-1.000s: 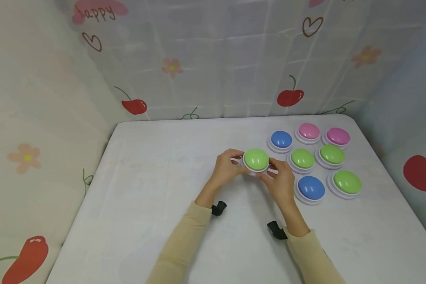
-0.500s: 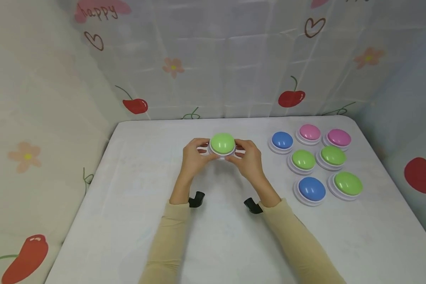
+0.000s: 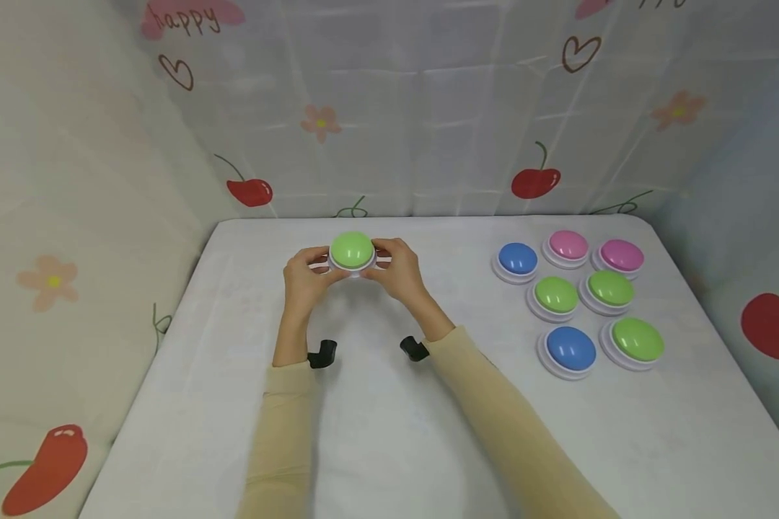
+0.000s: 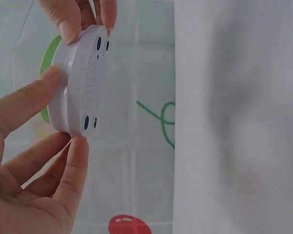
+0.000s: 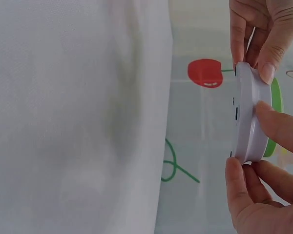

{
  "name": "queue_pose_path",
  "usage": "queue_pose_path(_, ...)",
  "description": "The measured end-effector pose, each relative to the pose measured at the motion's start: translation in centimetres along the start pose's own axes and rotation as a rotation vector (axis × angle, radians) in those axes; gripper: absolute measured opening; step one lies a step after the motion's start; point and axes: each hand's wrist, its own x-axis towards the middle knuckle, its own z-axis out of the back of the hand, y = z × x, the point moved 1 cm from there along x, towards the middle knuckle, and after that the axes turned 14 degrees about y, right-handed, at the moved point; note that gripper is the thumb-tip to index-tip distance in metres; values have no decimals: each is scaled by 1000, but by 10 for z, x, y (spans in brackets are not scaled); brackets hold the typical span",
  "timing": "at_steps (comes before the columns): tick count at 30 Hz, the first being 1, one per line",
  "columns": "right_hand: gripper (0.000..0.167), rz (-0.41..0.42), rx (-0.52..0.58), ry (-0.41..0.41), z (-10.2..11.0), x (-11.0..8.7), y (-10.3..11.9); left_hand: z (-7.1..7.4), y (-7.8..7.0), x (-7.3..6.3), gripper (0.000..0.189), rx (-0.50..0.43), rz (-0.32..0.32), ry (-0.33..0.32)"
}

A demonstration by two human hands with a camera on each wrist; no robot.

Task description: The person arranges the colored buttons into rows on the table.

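Between both hands is a round push button (image 3: 353,250) with a green dome and a white base. My left hand (image 3: 306,281) grips its left side, thumb and fingertips on the white rim. From the right, my right hand (image 3: 397,270) pinches the opposite side of the same rim. In the left wrist view the white base (image 4: 80,83) shows its underside, with small holes and dark slots, held above the table. The right wrist view shows the base (image 5: 251,114) edge-on, with thumbs and fingertips of both hands around it.
On the right of the white table (image 3: 389,447) stand several more push buttons: a blue one (image 3: 518,258) at the back, pink ones (image 3: 568,245), green ones (image 3: 556,295) and a front blue one (image 3: 571,349). A printed curtain (image 3: 415,144) hangs behind the table.
Both hands have carried the green push button leftward and somewhat toward the back, away from the group of buttons on the right. Those other buttons have stayed in place.
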Motion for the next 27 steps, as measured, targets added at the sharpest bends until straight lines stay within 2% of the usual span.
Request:
queue_pose_path(6, 62, -1, 8, 39, -18, 23, -2, 15, 16, 7, 56, 11, 69, -26)
queue_pose_path(13, 60, -68, 29, 77, -33, 40, -10, 25, 35, 13, 56, -6, 112, -23)
queue_pose_path(21, 58, -134, 67, 102, -45, 46, -18, 31, 56, 15, 56, -36, 184, 17)
queue_pose_path(27, 55, -155, 98, 119, -51, 46, -25, 32, 66, 16, 56, -51, 205, 45)
